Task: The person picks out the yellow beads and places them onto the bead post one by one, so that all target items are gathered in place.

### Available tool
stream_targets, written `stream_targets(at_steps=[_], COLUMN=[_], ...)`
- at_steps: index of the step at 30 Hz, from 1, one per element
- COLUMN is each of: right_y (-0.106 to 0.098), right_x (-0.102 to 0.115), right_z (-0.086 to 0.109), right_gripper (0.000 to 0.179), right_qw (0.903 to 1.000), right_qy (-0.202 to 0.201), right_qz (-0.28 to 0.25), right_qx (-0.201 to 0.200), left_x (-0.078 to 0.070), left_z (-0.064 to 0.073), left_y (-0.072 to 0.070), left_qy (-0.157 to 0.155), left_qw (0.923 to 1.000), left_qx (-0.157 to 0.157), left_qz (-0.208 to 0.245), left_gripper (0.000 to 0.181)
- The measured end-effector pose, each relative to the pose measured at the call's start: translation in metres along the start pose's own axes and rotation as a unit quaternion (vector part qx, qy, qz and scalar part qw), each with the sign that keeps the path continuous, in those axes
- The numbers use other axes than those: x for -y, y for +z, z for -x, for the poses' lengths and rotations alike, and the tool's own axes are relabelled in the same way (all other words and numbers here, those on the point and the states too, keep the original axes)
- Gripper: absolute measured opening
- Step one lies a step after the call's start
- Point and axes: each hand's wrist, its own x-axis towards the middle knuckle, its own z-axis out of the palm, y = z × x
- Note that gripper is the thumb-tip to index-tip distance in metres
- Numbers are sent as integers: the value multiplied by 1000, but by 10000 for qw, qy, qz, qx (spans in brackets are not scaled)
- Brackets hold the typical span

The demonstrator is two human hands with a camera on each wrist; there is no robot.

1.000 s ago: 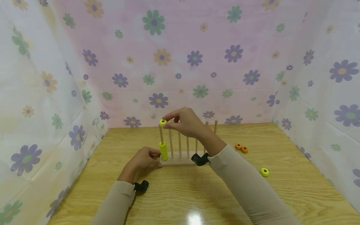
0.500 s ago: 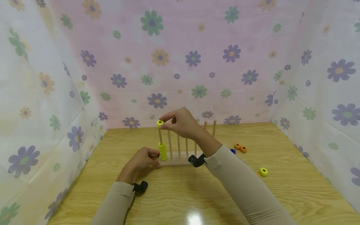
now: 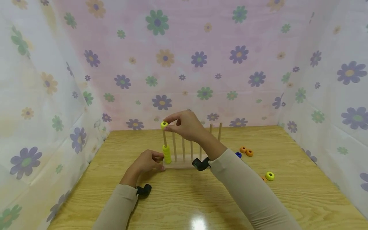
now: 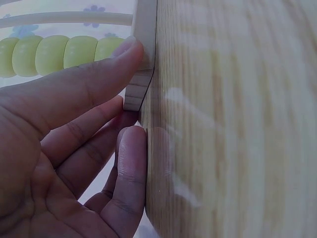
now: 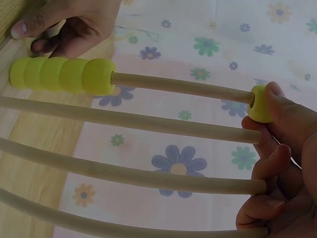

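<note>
My right hand pinches a yellow bead between thumb and index finger. The bead sits at the top of the leftmost peg of a wooden peg abacus, and the peg's end reaches into its hole. Lower on that same peg is a stack of several yellow beads, down against the base. At the base's left end, my left hand grips it; in the left wrist view the thumb lies on the wood while the other fingers curl beside and behind it.
Several bare pegs stand to the right of the filled one, partly behind the right hand. On the right of the table lie two orange beads, a blue bead and a yellow bead, with an orange one partly hidden by the sleeve.
The right hand has shifted slightly left with its bead, from beside the peg tip to over it. The left hand keeps its place on the base.
</note>
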Motion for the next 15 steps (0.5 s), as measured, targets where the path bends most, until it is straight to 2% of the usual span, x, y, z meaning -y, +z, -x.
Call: stream_targets(at_steps=[6,15], right_y=[-1,2], right_x=[0,0], right_z=[0,-2], right_gripper=[29,29], right_qw=[9999,9999], right_qy=[128,147], right_qz=[-4,-3], right_qx=[-29,-25], left_x=[-2,-4], left_z=[-1,0], left_y=[0,0], left_qy=[67,-11], left_qw=[9999,9999], left_qx=[6,-125], left_qz=[-90,-118], left_gripper=[56,53])
